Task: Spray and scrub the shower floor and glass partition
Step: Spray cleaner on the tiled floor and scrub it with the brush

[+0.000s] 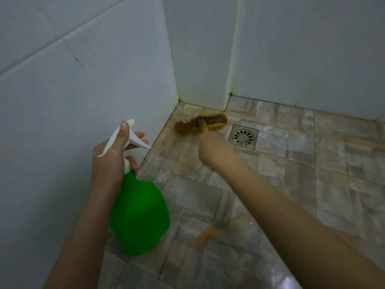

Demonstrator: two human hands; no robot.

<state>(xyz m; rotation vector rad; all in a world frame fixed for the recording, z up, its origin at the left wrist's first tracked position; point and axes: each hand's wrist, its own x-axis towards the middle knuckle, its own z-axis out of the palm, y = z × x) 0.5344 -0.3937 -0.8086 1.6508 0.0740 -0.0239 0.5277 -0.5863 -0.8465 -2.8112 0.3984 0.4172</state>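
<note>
Right hand (210, 152) is gripping the scrub brush (201, 124), scrubbing shower floor (312, 163) at twelve o'clock; left hand (108, 157) is clutching spray bottle (139, 213); glass partition likely pending

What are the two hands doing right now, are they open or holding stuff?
Left hand: holding the green spray bottle by its white trigger head.
Right hand: blurred, but gripping the handle of the scrub brush.

Bare floor (312, 163) lies open right of the drain (243, 136) and nearer the camera. The brush (201, 124) fills the narrow corner between the left wall (83, 101) and a jutting pillar (200, 59). The bottle (139, 211) hangs close beside that wall, narrowing the left side.
</note>
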